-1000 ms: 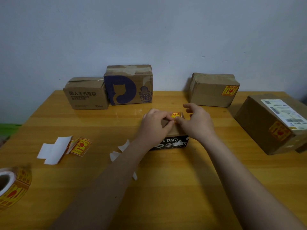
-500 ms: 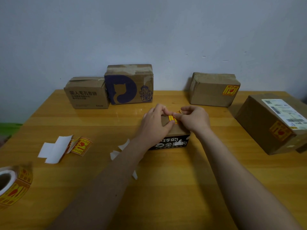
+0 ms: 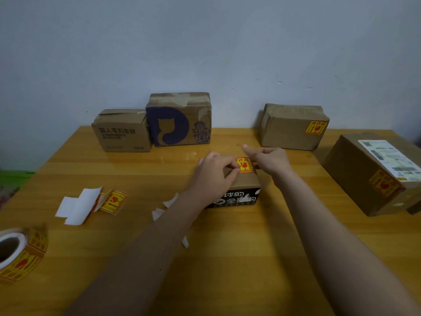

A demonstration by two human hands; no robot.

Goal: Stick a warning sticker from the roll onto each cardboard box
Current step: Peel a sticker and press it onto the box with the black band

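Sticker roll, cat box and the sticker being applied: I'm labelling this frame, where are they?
sticker roll point(image 3: 21, 254), head view, printed outer wrap.
cat box point(image 3: 178, 124), head view, front face.
sticker point(image 3: 245, 165), head view, its middle.

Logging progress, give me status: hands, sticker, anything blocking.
Left hand presses sticker onto small box. Right hand beside it, index out, holding nothing. Nothing blocking.

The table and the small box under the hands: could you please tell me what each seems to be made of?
The table looks like wood or wood veneer with a glossy varnish: orange grain lines and soft reflections show. The small box looks like matte brown cardboard, its front face printed black with white characters. The warning sticker on top looks like printed paper, yellow and red.
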